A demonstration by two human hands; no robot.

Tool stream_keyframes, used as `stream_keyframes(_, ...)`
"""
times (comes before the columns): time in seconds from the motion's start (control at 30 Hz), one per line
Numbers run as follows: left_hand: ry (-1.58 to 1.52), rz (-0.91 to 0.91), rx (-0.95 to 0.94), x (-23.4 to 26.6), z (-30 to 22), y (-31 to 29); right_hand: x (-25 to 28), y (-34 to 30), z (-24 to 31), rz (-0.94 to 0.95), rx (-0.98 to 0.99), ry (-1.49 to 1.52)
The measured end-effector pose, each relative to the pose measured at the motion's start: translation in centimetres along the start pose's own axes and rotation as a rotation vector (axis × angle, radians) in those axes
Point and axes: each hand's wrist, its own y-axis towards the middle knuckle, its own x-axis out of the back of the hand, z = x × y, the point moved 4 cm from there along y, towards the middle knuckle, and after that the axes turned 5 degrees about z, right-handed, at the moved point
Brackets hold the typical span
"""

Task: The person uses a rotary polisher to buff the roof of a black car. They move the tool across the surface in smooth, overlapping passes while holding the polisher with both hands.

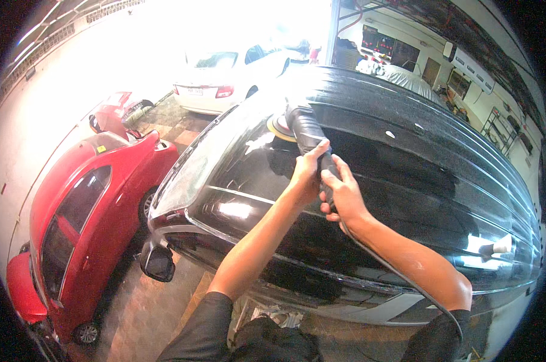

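A black car polisher (306, 128) reaches away from me over the black roof (399, 181) of a large vehicle. Its round pad (279, 128), with a yellowish edge, rests tilted or flat against the roof near the windshield side; I cannot tell which. My left hand (309, 172) is closed around the polisher's body, thumb on top. Just behind it, my right hand (346, 194) wraps the rear of the handle. A dark power cord (399, 274) leaves the handle and runs along my right forearm. The roof is glossy, with long ridges and a dusty film toward its far side.
A small white and black object (498, 246) lies on the roof at right. The vehicle's side mirror (157, 262) sticks out below left. A red car (98, 211) stands at left, a white car (230, 78) beyond. A covered car (405, 79) is at the back right.
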Motion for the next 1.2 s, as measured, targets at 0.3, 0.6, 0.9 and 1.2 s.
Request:
stream_keyframes(0.3, 0.007, -0.021, -0.102, 5.2, -3.4, -0.2, -5.5, 2.4, -0.9, 0.019, 0.048, -0.066)
stream_keyframes(0.6, 0.096, -0.182, -0.117, 0.5, 0.0, -4.9, -0.8, -1.5, -1.1, -0.092, 0.172, -0.497)
stream_keyframes(0.9, -0.051, 0.146, -0.052, -6.0, 7.8, -4.6, 5.9, -7.7, -2.3, -0.317, 0.297, -0.919)
stream_keyframes(1.2, -0.090, 0.061, -0.134, -4.7, 7.1, -3.3, 3.5, -6.5, 0.1, -0.203, 0.112, -0.735)
